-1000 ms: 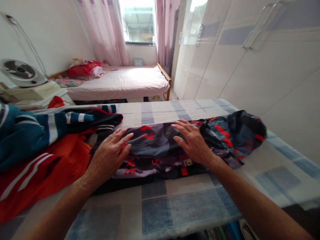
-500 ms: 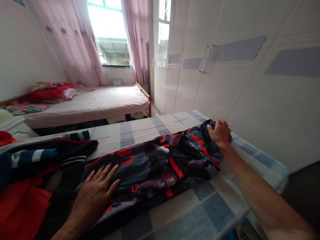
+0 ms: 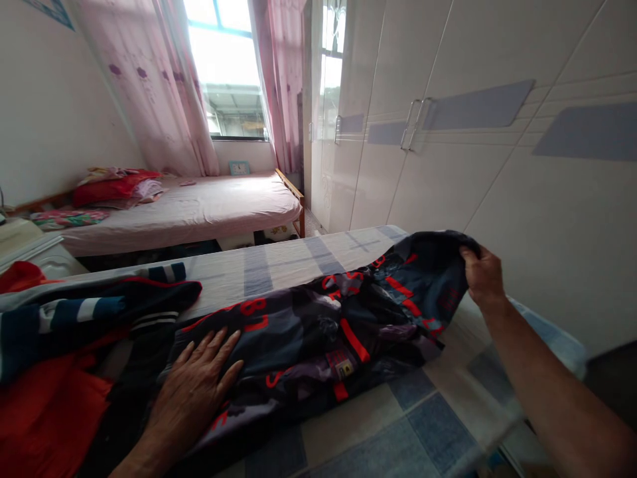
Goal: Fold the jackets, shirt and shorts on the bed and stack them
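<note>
A dark garment (image 3: 293,325) with red letters and red strips lies stretched across a bed with a checked blue and white sheet (image 3: 442,418). It is folded lengthwise, and I cannot tell whether it is trousers or a jacket. My left hand (image 3: 204,378) rests flat on its near-left end, fingers spread. At the far right end, my right hand (image 3: 482,272) pinches the garment's edge and holds it raised off the sheet. Left of my left hand lie an orange cloth (image 3: 54,411) and dark clothing with blue and white striped cuffs (image 3: 74,312).
Beyond stands another bed with a pink sheet (image 3: 213,206), a red bundle (image 3: 114,188) at its left. A white wardrobe (image 3: 448,179) runs along the right. Pink curtains (image 3: 149,86) frame the window. A white cabinet (image 3: 40,249) stands at the left.
My right hand has moved right, lifting and spreading the garment's end outward. My left hand stays flat on the garment. The view has shifted slightly.
</note>
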The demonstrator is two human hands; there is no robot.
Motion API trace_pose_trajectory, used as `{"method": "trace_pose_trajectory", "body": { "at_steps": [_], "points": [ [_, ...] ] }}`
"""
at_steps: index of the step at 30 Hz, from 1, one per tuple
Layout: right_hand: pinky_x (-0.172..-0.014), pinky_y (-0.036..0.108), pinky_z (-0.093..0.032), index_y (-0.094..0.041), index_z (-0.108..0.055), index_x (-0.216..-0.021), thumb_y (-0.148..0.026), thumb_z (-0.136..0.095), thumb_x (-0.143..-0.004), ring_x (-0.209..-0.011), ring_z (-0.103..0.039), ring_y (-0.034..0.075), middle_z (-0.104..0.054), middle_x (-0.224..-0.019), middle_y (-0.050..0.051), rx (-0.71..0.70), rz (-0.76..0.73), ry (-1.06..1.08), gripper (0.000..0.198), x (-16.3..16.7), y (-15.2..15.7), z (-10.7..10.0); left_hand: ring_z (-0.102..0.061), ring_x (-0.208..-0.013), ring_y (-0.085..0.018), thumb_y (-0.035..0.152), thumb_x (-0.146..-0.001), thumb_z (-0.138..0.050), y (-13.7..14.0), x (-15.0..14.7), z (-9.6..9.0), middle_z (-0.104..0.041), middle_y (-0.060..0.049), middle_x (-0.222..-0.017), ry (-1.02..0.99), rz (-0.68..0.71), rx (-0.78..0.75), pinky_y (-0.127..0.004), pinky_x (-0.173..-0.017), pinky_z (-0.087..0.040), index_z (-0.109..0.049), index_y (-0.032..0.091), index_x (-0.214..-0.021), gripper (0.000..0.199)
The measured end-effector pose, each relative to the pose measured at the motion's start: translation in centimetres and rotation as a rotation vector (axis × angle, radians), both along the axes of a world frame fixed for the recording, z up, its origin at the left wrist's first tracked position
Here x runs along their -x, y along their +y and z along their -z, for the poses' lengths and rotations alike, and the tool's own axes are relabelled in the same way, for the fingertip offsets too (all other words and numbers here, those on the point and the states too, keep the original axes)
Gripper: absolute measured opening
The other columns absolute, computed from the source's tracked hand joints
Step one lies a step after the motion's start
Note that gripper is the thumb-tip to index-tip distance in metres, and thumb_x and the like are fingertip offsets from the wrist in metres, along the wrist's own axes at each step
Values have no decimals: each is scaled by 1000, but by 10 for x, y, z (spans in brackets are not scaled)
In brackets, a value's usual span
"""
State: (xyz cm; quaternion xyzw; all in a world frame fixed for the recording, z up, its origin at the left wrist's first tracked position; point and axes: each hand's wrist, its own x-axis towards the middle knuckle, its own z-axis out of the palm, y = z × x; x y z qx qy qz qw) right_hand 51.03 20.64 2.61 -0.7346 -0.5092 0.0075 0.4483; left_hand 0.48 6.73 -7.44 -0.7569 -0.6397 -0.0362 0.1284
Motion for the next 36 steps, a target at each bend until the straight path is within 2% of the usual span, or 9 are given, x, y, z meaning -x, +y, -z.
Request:
{"method": "trace_pose_trajectory", "body": {
  "at_steps": [5,9,11,16,19,22,27,33,36],
  "points": [
    [-72,33,-46,-21,-63,-107,-44,-45,-89,-86,-60,23,-66,-94,5,-195,-366,-91,34,78,-63,-30,-42,-130,-30,46,-89,-37,1,1,2,-47,-11,-141,-6,13,-13,-48,-104,-34,-46,22,-136,54],
    [-101,38,-38,-25,-51,-129,-38,-57,-85,-119,-50,23,-57,-128,6,29,-1063,-423,47,143,-105,-18,-42,-130,-30,45,-89,-38,1,1,2,-47,-11,-141,-10,19,-16,-49,-104,-34,-46,22,-136,53],
    [-106,39,-34,-25,-46,-134,-40,-57,-85,-128,-42,22,-50,-137,6,97,-1162,-495,52,162,-112,-5,-43,-130,-30,45,-90,-38,0,0,1,-47,-11,-141,-12,19,-12,-49,-104,-34,-46,22,-136,53],
    [-109,50,-25,-20,-41,-139,-41,-45,-92,-134,-34,27,-40,-145,12,152,-913,-533,52,176,-99,38,-43,-130,-30,46,-90,-38,-1,-2,-2,-47,-11,-140,-22,9,-8,-50,-104,-34,-46,22,-136,53],
    [-107,52,-28,-17,-42,-139,-45,-51,-88,-132,-36,30,-41,-144,13,355,-1044,-553,59,175,-99,50,-44,-129,-30,46,-89,-38,-1,-3,-2,-48,-11,-140,-32,2,-11,-49,-104,-34,-47,22,-136,53],
    [-98,36,-42,-21,-59,-123,-43,-47,-90,-115,-55,22,-60,-126,7,383,-1151,-385,41,164,-105,32,-44,-129,-30,46,-89,-39,-1,-2,0,-48,-10,-140,-47,3,-18,-50,-105,-34,-47,22,-135,52],
    [-82,30,-46,-22,-65,-103,-45,-44,-89,-93,-64,20,-69,-102,5,152,-570,-161,34,108,-74,6,-45,-128,-30,43,-89,-42,-2,-3,-8,-49,-12,-139,-140,11,-38,-51,-104,-36,-51,20,-132,50],
    [-68,31,-50,-17,-64,-91,-55,-43,-82,-86,-64,23,-68,-100,13,691,-412,88,44,46,-16,51,-35,-136,-25,39,-91,-43,-1,-63,-61,-34,-9,-150,-471,219,-64,-44,-108,-34,-43,22,-137,50],
    [-65,30,-51,-17,-62,-104,-64,-45,-78,-91,-64,23,-64,-113,14,740,-472,316,56,43,-12,56,-28,-139,-25,34,-89,-47,6,-107,-73,-26,-7,-154,-603,337,22,-43,-111,-31,-37,25,-141,54]
  ]
}}
